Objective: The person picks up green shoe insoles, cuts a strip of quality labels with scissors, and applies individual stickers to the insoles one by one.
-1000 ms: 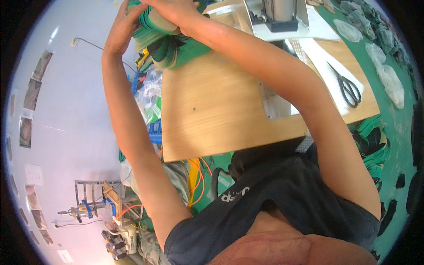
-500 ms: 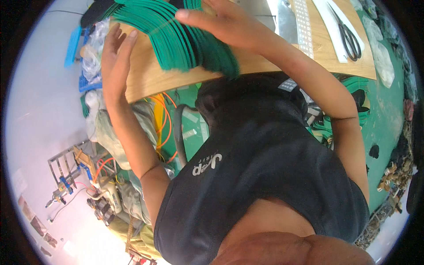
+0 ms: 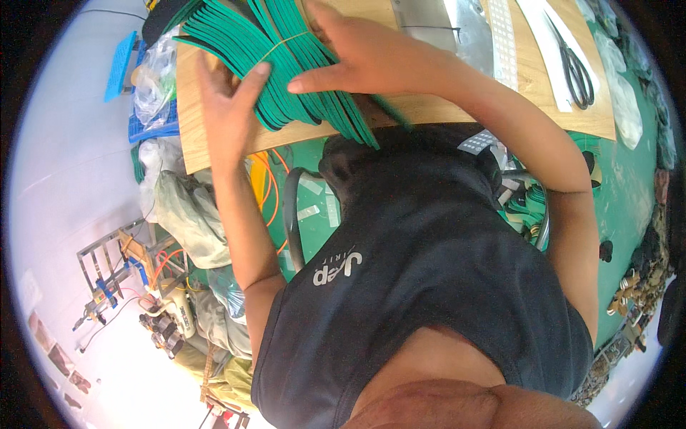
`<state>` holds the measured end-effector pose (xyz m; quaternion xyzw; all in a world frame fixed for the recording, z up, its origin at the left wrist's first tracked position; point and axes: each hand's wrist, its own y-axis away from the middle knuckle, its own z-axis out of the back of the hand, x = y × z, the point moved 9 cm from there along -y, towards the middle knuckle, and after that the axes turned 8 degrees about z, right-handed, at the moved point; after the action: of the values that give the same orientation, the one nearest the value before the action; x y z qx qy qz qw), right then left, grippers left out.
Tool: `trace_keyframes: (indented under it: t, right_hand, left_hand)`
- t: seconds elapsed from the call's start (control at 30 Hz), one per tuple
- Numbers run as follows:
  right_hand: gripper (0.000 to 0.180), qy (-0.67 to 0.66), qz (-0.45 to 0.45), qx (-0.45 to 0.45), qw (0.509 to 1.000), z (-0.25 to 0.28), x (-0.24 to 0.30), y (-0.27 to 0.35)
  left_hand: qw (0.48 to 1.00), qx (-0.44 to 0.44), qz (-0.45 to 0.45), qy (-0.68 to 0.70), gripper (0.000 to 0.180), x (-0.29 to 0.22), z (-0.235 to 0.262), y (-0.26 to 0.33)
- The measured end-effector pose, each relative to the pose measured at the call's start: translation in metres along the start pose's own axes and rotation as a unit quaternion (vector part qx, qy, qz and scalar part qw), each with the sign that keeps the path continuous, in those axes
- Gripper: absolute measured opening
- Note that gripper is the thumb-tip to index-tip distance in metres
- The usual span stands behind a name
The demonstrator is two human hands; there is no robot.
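Looking down through the head camera, a thick bundle of green straps (image 3: 300, 64) is seen lying on the wooden counter (image 3: 214, 143), fanned out and bound across its middle by a thin yellowish band (image 3: 286, 44). The bundle is pressed from both sides: the left hand (image 3: 232, 107) is laid against its left edge with the fingers spread and the thumb raised over the straps, while the right hand (image 3: 364, 57) is placed flat on top, fingers stretched leftward across the strap ends. Neither hand is closed around the bundle; both are held open and flat against it. The lower strap ends are seen reaching past the counter's near edge, above the dark shirt (image 3: 429, 272) of the person. Farther right on the counter, black-handled scissors (image 3: 575, 68) are laid on a white sheet (image 3: 550, 50), well apart from the hands. A blue plastic piece (image 3: 121, 64) and clear plastic bags (image 3: 153, 68) are seen left of the counter, and orange cables (image 3: 264, 186) hang below it over the green floor (image 3: 629, 193).
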<state>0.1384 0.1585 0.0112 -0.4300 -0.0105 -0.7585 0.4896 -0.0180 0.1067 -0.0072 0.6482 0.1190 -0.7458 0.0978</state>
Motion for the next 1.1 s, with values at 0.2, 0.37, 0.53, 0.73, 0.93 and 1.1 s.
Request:
trace_keyframes:
  t: [0.2, 0.37, 0.53, 0.73, 0.93, 1.1]
  right_hand:
    - [0.088, 0.024, 0.009, 0.025, 0.999, -0.004, 0.013, 0.002]
    - [0.080, -0.023, -0.041, 0.057, 0.997, -0.009, -0.004, 0.019]
    - [0.082, 0.046, 0.009, 0.044, 0.998, -0.021, 0.021, 0.014]
    - [0.067, -0.085, -0.015, 0.101, 0.991, -0.023, 0.015, 0.009]
    - [0.066, -0.268, 0.020, 0.158, 0.950, -0.021, 0.006, 0.007]
    - [0.060, -0.211, 0.033, 0.180, 0.960, -0.013, 0.006, 0.008]
  left_hand:
    - [1.000, 0.021, 0.011, -0.006, 0.072, -0.012, -0.019, 0.012]
    - [0.997, 0.044, 0.040, 0.047, 0.065, -0.004, -0.012, 0.022]
    - [0.999, 0.027, 0.021, 0.015, 0.064, -0.010, -0.014, 0.033]
    - [1.000, -0.017, -0.009, 0.018, 0.069, -0.001, -0.001, 0.047]
    - [0.999, 0.014, -0.007, 0.033, 0.068, 0.001, 0.001, 0.046]
    - [0.999, 0.033, 0.006, 0.015, 0.067, -0.005, -0.001, 0.045]
